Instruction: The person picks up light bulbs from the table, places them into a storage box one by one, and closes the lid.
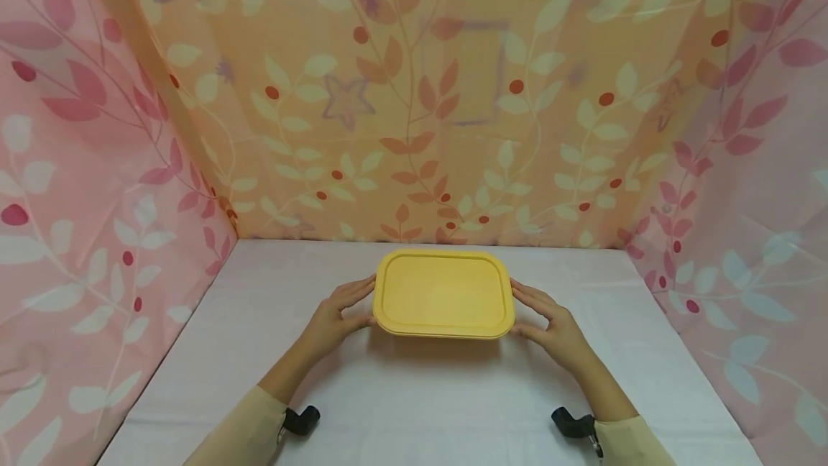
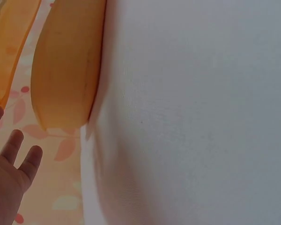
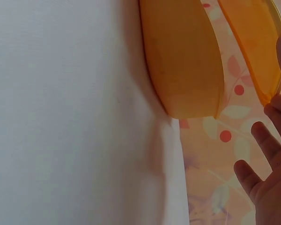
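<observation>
A yellow rectangular lid [image 1: 443, 295] is held level over the table by both hands. My left hand [image 1: 331, 321] grips its left end, thumb at the near corner and fingers farther back. The right hand [image 1: 558, 328] holds the opposite end in the same manner. Both wrist views show a yellow food container [image 2: 68, 65] standing on the table beneath the lid, with a gap between the two. From the head camera the lid hides this container. The lower fingers [image 3: 267, 143] of the right hand extend free of the lid in the right wrist view.
A white cloth covers the table [image 1: 440, 408]. Orange patterned fabric [image 1: 414, 92] hangs behind it, with pink patterned curtains [image 1: 77, 185] at both sides. Black wrist devices [image 1: 302, 421] stick out from the sleeves.
</observation>
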Available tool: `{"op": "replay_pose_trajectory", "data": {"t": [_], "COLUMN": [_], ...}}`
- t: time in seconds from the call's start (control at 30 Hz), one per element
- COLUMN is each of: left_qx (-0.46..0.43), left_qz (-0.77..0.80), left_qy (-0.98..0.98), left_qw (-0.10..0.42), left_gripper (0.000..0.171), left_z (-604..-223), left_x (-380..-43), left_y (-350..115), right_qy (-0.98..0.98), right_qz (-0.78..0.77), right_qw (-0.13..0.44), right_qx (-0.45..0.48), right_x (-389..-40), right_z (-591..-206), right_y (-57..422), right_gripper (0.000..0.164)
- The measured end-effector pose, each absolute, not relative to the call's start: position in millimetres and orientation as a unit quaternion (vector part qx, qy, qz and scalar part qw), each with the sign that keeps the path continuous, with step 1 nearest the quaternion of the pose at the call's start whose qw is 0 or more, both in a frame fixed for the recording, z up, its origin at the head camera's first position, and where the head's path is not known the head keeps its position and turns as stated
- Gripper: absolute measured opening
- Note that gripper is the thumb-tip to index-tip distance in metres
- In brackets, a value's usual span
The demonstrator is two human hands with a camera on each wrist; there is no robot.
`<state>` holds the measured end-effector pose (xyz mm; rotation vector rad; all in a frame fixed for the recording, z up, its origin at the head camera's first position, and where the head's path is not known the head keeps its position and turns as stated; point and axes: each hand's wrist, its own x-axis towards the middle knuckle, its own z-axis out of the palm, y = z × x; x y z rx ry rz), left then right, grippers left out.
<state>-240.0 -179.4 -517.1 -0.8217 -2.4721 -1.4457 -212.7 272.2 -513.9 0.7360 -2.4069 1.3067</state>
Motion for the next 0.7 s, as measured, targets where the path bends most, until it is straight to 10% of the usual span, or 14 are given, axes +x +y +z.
{"op": "replay_pose_trajectory", "data": {"t": [0.7], "left_qx": [-0.243], "left_qz": [-0.514], "left_qy": [-0.822], "left_qw": [-0.016], "left_gripper": [0.068], "left_z": [-521.2], "left_x": [-270.1], "left_y": [-182.2], "right_qy": [-0.853], "right_qz": [0.48], "right_qw": [0.057], "right_qx": [0.197], "right_x": [-241.9], "right_z": [-513.2], "right_y": [269.9], "right_gripper": [0.069]}}
